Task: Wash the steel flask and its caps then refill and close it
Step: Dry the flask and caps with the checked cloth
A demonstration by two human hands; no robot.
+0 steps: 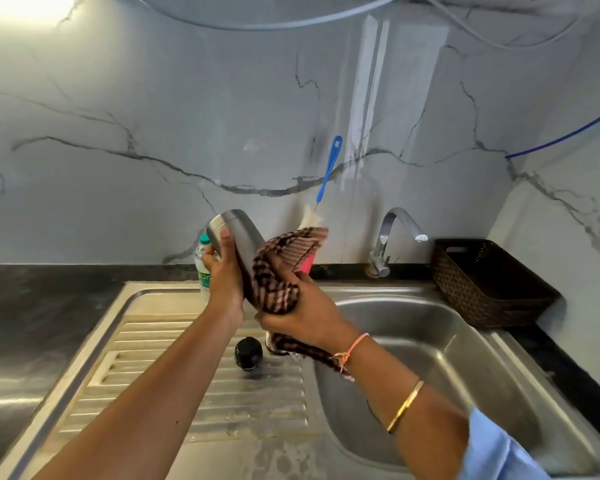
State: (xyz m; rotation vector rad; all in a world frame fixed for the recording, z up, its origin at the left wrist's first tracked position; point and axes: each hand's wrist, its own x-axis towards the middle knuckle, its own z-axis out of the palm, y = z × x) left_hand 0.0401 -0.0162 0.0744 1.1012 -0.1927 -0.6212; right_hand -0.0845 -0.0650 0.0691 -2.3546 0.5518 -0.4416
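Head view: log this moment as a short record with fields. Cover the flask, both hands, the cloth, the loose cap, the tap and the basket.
flask: steel flask, tilted, base up and to the left, above the drainboard
left hand: grips the steel flask near its base
right hand: holds a striped cloth bunched round the flask's lower end
cap: black cap lies on the drainboard, apart from the flask
tap: no water visibly running
basket: brown basket on the counter, right of the tap
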